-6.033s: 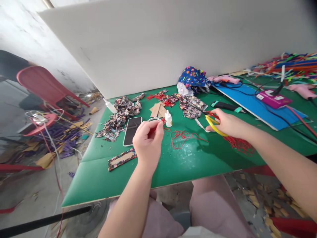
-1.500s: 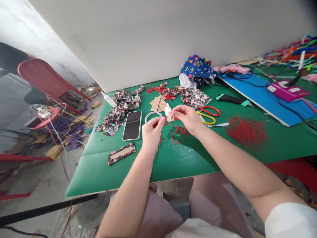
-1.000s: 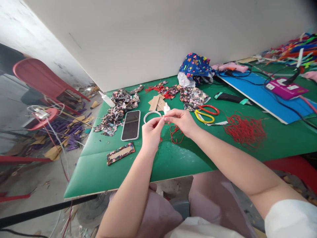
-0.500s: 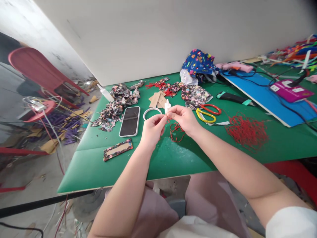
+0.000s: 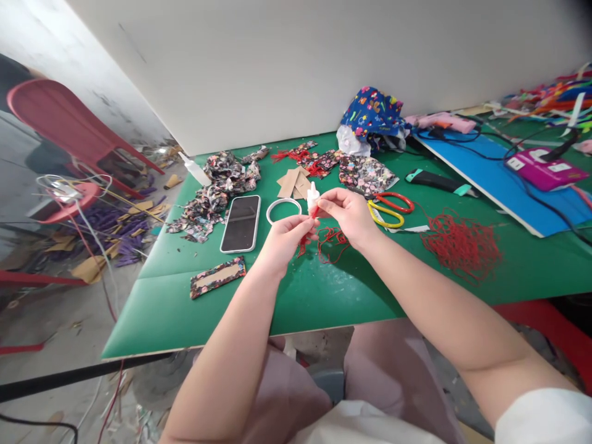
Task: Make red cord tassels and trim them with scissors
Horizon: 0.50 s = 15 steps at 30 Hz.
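My left hand (image 5: pixel 289 240) is closed in a pinch on a small bunch of red thread (image 5: pixel 302 248), whose strands hang below its fingers. Close beside it, my right hand (image 5: pixel 346 214) pinches the upper end of the same red thread; exactly how it is wound or tied is too small to tell. Just behind the fingertips stands a white squeeze bottle (image 5: pixel 312 196) with a pointed nozzle. More loose red thread (image 5: pixel 332 243) lies on the green table under my right hand. A white ring (image 5: pixel 283 202) rests to the left of the bottle, and brown cardboard pieces (image 5: pixel 291 183) lie behind it.
Left of my hands are a phone (image 5: pixel 240 223), a fabric-edged card strip (image 5: pixel 217 277), floral scraps (image 5: pixel 222 185) and a second white bottle (image 5: pixel 197 169). On the right lie scissors (image 5: pixel 387 216), a black-and-teal cutter (image 5: pixel 439 182), a tangle of red thread (image 5: pixel 460 243) and a blue board (image 5: pixel 499 179).
My hands have come slightly apart, and my right hand has risen a little. Red thread now shows between the fingertips and below my left hand. The view has shifted slightly.
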Motion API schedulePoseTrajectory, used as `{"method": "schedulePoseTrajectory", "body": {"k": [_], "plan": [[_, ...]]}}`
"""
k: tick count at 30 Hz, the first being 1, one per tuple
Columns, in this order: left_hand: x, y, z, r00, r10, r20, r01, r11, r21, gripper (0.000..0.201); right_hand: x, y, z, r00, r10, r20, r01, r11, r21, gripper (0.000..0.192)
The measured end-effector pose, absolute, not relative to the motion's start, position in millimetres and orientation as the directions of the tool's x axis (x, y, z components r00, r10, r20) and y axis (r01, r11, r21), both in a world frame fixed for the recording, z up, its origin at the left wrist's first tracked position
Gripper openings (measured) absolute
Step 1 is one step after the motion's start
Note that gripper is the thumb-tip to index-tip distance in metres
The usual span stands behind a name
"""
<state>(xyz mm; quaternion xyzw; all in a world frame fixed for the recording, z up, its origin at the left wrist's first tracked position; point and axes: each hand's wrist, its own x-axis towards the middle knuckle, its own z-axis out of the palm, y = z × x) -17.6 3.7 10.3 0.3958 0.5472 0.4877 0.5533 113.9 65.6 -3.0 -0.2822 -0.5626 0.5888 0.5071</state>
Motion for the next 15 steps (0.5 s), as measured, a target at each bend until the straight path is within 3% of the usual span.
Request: {"method": "schedulePoseTrajectory", "body": {"k": [15], "plan": [[-17, 4, 9, -0.038, 0.961, -0.274, -0.053, 0.272, 0.961, 0.016, 129, 80, -1, -0.208, 0.956, 0.206, -0.291, 0.140, -0.946, 0.018]]}}
